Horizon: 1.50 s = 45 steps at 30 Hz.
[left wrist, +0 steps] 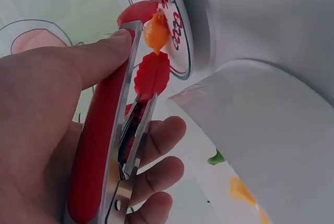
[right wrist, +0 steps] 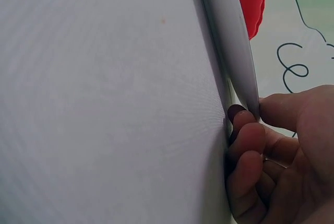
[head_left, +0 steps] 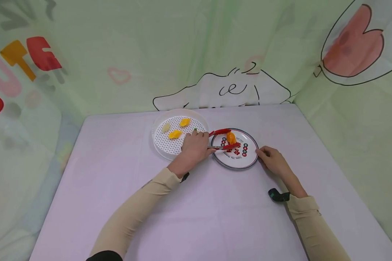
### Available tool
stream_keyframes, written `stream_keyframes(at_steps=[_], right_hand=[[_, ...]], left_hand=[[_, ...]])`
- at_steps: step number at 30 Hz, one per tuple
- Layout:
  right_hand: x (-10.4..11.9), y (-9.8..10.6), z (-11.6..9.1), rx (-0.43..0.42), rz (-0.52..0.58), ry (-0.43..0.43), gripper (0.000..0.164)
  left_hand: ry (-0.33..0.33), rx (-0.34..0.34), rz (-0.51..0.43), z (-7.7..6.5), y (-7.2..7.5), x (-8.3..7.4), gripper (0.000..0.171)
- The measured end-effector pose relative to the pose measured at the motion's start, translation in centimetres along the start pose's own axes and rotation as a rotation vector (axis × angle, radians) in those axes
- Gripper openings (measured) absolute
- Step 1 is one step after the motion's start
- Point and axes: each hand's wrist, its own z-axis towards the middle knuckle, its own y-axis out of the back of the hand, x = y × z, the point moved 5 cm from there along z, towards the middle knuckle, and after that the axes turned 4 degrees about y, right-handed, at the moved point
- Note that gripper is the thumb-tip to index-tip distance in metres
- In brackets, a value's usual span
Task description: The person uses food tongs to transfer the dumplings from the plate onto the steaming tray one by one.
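My left hand (head_left: 196, 146) grips a pair of metal tongs (left wrist: 99, 145) with red handle covers and red scalloped tips. Its thumb presses on the upper arm of the tongs, and the fingers curl round below. The tips are spread, one on either side of a small orange piece (left wrist: 156, 32) with a pointed end. That piece sits on the white plate (head_left: 251, 156), which has a dark rim and red and green print. At the plate's right edge, my right hand (head_left: 276, 161) pinches the rim between thumb and curled fingers.
A round white perforated tray (head_left: 164, 143) stands left of the plate, partly behind my left hand. On it lie yellow pieces (head_left: 175, 135), a pale piece (head_left: 165, 127) and a bit of green (head_left: 195, 129). Printed cloth walls rise behind and beside the white-covered table (head_left: 215, 217).
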Motion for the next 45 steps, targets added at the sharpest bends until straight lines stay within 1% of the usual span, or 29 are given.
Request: stream_keyframes(at_steps=[7,13,20,24,26,29,33,36,41,45], right_hand=[[0.2,0.0,0.0,0.001,0.003,0.009,0.042],[0.5,0.0,0.0,0.001,0.005,0.009,0.043],[0.5,-0.2,0.0,0.006,0.007,0.000,0.042],[0.6,-0.2,0.0,0.008,0.003,-0.001,0.042],[0.5,-0.2,0.0,0.008,-0.006,-0.001,0.042],[0.6,-0.1,-0.1,0.006,-0.009,0.002,0.043],[0.5,0.0,-0.1,0.006,-0.005,0.006,0.043],[0.4,-0.1,0.0,0.008,0.001,0.001,0.044],[0.1,-0.2,0.1,0.013,0.008,-0.001,0.045],[0.1,-0.1,0.2,0.016,0.004,0.001,0.044]], left_hand=[[-0.006,-0.002,0.030,0.1,-0.2,0.0,0.058],[-0.003,-0.009,0.032,0.0,-0.3,-0.1,0.062],[-0.018,-0.039,0.043,-0.4,0.2,0.0,0.064],[-0.011,-0.067,0.016,-1.0,1.0,0.7,0.066],[0.010,-0.080,-0.011,-1.3,1.5,1.4,0.067],[0.050,-0.102,-0.059,-1.6,2.3,3.0,0.067],[0.102,-0.136,-0.127,-2.4,3.4,5.7,0.069],[0.144,-0.146,-0.150,-3.0,4.0,7.9,0.071],[0.215,-0.115,-0.140,-3.8,4.4,11.3,0.071],[0.248,-0.084,-0.125,-4.2,4.0,13.1,0.071]])
